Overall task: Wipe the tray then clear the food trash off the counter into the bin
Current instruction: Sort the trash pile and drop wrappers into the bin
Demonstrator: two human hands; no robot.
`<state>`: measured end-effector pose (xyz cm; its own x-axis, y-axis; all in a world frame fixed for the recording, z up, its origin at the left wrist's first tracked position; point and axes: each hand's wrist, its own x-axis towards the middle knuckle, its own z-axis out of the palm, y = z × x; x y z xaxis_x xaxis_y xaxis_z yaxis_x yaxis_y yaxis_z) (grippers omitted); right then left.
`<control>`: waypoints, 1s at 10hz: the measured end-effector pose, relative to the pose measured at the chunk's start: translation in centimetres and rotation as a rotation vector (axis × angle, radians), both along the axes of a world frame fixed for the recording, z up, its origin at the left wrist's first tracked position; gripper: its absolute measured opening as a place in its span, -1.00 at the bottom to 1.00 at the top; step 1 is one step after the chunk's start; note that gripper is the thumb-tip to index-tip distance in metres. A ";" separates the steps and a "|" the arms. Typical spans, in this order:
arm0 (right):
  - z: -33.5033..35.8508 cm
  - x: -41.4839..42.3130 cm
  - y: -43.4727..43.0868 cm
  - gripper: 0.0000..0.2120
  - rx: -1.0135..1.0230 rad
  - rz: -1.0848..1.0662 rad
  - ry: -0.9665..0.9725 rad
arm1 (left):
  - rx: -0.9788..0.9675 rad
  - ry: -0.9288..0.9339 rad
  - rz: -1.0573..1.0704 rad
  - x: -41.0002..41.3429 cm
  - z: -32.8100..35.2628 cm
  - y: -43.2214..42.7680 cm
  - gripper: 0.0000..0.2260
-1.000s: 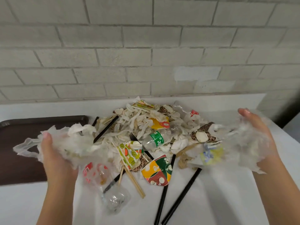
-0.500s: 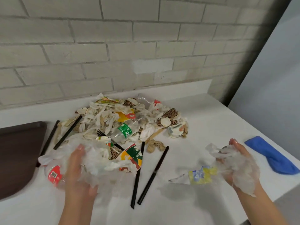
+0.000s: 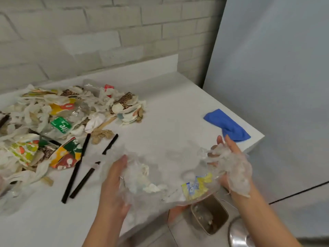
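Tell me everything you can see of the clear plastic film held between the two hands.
The clear plastic film is thin, crinkled and see-through, pulled into a sagging sling over the front edge of the counter. The left hand grips one bunched end; the right hand grips the other, with film wadded over its back. White paper scraps and a yellow and blue wrapper lie in the sag. An open bin stands below its right part.

trash pile: far left of left hand, cut by frame edge | bin: beneath right hand, mouth partly behind clear plastic | plastic's contents: blurred, unidentifiable
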<state>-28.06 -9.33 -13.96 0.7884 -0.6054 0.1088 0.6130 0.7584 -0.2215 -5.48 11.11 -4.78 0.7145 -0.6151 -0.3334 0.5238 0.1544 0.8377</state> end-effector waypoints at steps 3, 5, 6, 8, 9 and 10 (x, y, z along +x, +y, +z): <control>-3.8 -13.4 -6.2 -0.57 -0.056 -0.347 0.513 | 0.216 0.193 -0.308 -17.6 -7.1 -8.9 -0.61; -10.6 -14.3 -7.9 -0.72 0.232 -0.340 0.954 | 0.457 -0.063 -0.437 -21.7 -18.4 -14.7 -0.88; -15.7 -14.0 -8.3 -0.79 0.357 -0.458 0.991 | 0.629 -0.109 -0.566 -22.4 -25.1 -16.8 -0.56; -30.0 -14.6 -9.0 -0.89 0.342 -0.574 1.007 | 0.772 -0.078 -0.669 -22.3 -38.9 -21.7 -0.63; -36.4 -14.8 -8.6 -0.93 0.301 -0.491 1.154 | 0.815 -0.100 -0.733 -22.6 -45.5 -23.5 -0.66; -43.6 -15.2 -8.3 -0.68 0.224 -0.399 1.393 | 0.896 -0.200 -0.839 -22.1 -53.3 -24.4 -0.61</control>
<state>-43.22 -17.59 -57.56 -0.0453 -0.7052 -0.7076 0.1799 0.6909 -0.7002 -27.60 -13.32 -58.07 0.2972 -0.5178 -0.8022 0.0354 -0.8336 0.5512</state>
